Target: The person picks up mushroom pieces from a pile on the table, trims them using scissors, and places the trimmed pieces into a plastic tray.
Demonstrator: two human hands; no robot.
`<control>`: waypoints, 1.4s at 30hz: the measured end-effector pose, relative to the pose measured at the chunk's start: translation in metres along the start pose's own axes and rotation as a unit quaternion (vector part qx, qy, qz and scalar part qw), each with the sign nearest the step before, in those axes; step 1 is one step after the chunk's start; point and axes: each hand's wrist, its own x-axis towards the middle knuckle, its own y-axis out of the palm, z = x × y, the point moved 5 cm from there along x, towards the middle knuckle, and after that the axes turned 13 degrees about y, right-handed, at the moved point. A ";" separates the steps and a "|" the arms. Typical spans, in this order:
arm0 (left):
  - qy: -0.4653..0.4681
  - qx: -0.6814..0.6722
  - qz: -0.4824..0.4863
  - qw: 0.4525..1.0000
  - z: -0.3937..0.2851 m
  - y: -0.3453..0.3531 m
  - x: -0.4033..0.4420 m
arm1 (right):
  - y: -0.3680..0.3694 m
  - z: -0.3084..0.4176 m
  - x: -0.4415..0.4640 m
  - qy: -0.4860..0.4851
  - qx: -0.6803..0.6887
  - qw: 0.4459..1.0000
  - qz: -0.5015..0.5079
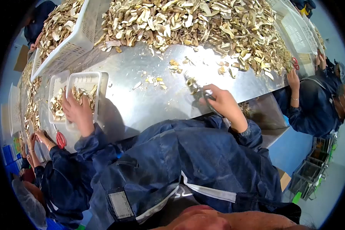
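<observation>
My left hand reaches into a white plastic tray, fingers apart and fingertips over the dried mushroom slices inside. No slice shows clearly in its grip. Off to the right, my right hand is closed around dark-handled scissors, whose blades point up and left over the metal table. The blades are partly blurred, with pale bits near them. Small mushroom scraps lie on the table between my hands.
A large heap of dried mushroom slices covers the far side. At the left stands a white perforated crate full of slices. Red-handled scissors lie near the left edge. Co-workers in dark blue sit at left and right.
</observation>
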 end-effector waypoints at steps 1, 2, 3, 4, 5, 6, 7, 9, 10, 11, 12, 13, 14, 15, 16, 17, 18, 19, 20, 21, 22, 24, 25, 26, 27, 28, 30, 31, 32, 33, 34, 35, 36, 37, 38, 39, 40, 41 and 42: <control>0.039 -0.027 -0.031 0.998 -0.003 0.006 0.005 | -0.004 -0.006 -0.001 0.000 0.007 0.999 -0.051; 0.053 -0.058 -0.030 0.996 -0.014 0.010 0.013 | -0.003 -0.006 -0.004 -0.009 0.029 0.998 -0.052; 0.068 -0.089 -0.030 0.993 -0.031 0.013 0.021 | 0.000 -0.001 -0.008 -0.018 0.053 0.997 -0.053; 0.082 -0.120 -0.031 0.989 -0.050 0.016 0.032 | 0.003 0.005 -0.011 -0.028 0.076 0.995 -0.055; 0.072 -0.293 0.011 0.953 -0.072 0.032 0.042 | 0.014 0.006 -0.010 -0.035 0.114 0.992 -0.032; 0.059 -0.457 0.051 0.886 -0.102 0.047 0.051 | 0.017 0.016 -0.015 -0.033 0.122 0.992 -0.016; 0.132 -0.452 0.038 0.881 -0.142 0.045 0.058 | 0.026 0.018 -0.010 -0.061 0.126 0.989 -0.048; 0.239 -0.445 0.014 0.863 -0.214 0.035 0.068 | 0.038 0.017 -0.002 -0.096 0.132 0.981 -0.101; 0.274 -0.448 0.005 0.851 -0.242 0.031 0.073 | 0.039 0.017 -0.001 -0.099 0.133 0.978 -0.124; 0.280 -0.400 0.032 0.872 -0.263 0.034 0.077 | 0.039 0.017 -0.001 -0.101 0.133 0.975 -0.146; 0.285 -0.351 0.059 0.890 -0.280 0.036 0.080 | 0.040 0.015 -0.001 -0.098 0.145 0.974 -0.146; 0.292 -0.308 0.068 0.903 -0.292 0.036 0.082 | 0.040 0.013 -0.001 -0.095 0.158 0.972 -0.146; 0.297 -0.290 0.064 0.908 -0.298 0.039 0.083 | 0.038 0.011 0.000 -0.093 0.170 0.970 -0.145; 0.301 -0.272 0.062 0.912 -0.300 0.048 0.081 | 0.036 0.011 0.000 -0.053 0.167 0.978 -0.112; 0.306 -0.252 0.060 0.916 -0.301 0.058 0.078 | 0.035 0.009 0.000 -0.062 0.184 0.974 -0.114; 0.308 -0.270 0.045 0.911 -0.297 0.066 0.076 | 0.035 0.006 0.002 -0.070 0.202 0.970 -0.115; 0.314 -0.299 0.033 0.901 -0.288 0.071 0.073 | 0.037 0.002 0.003 -0.076 0.222 0.965 -0.116; 0.319 -0.327 0.024 0.889 -0.277 0.074 0.069 | 0.041 -0.004 0.006 -0.079 0.245 0.960 -0.114; 0.323 -0.355 0.017 0.877 -0.267 0.076 0.063 | 0.045 -0.011 0.010 -0.083 0.268 0.953 -0.111; 0.311 -0.367 0.031 0.876 -0.257 0.071 0.057 | 0.049 -0.015 0.012 -0.088 0.290 0.947 -0.107; 0.295 -0.377 0.044 0.877 -0.246 0.059 0.053 | 0.050 -0.017 0.012 -0.087 0.304 0.944 -0.095; 0.252 -0.388 0.069 0.884 -0.225 0.050 0.050 | 0.050 -0.018 0.013 -0.089 0.330 0.937 -0.072; 0.223 -0.390 0.083 0.889 -0.215 0.050 0.049 | 0.050 -0.020 0.014 -0.087 0.338 0.935 -0.065; 0.194 -0.392 0.097 0.894 -0.206 0.052 0.048 | 0.049 -0.020 0.016 -0.081 0.345 0.933 -0.066; 0.188 -0.387 0.063 0.900 -0.200 0.052 0.050 | 0.048 -0.021 0.017 -0.075 0.350 0.931 -0.068; 0.158 -0.403 0.064 0.899 -0.195 0.056 0.052 | 0.047 -0.021 0.019 -0.069 0.355 0.930 -0.071; 0.101 -0.436 0.063 0.892 -0.188 0.061 0.058 | 0.049 -0.022 0.021 -0.068 0.365 0.926 -0.070; 0.077 -0.432 0.083 0.895 -0.191 0.057 0.061 | 0.049 -0.022 0.022 -0.067 0.365 0.926 -0.071; 0.128 -0.408 0.045 0.903 -0.193 0.061 0.061 | 0.049 -0.023 0.021 -0.066 0.364 0.926 -0.072; 0.179 -0.381 0.006 0.907 -0.194 0.073 0.059 | 0.050 -0.023 0.021 -0.066 0.373 0.923 -0.072; 0.227 -0.352 -0.033 0.907 -0.197 0.073 0.058 | 0.050 -0.024 0.021 -0.066 0.381 0.919 -0.072; 0.195 -0.366 0.012 0.910 -0.196 0.081 0.053 | 0.050 -0.023 0.021 -0.067 0.389 0.916 -0.071; 0.180 -0.384 0.029 0.905 -0.196 0.079 0.051 | 0.048 -0.022 0.021 -0.065 0.387 0.917 -0.069; 0.165 -0.402 0.046 0.900 -0.195 0.077 0.049 | 0.046 -0.022 0.020 -0.063 0.384 0.919 -0.066; 0.150 -0.419 0.064 0.893 -0.193 0.073 0.045 | 0.045 -0.021 0.019 -0.061 0.382 0.920 -0.063; 0.111 -0.438 0.087 0.888 -0.189 0.068 0.041 | 0.045 -0.020 0.018 -0.056 0.385 0.919 -0.061; 0.107 -0.439 0.097 0.887 -0.185 0.065 0.037 | 0.045 -0.019 0.017 -0.050 0.387 0.919 -0.058; 0.101 -0.439 0.106 0.887 -0.180 0.062 0.032 | 0.045 -0.018 0.017 -0.045 0.389 0.919 -0.054; 0.095 -0.438 0.114 0.886 -0.176 0.061 0.028 | 0.045 -0.017 0.018 -0.048 0.386 0.920 -0.054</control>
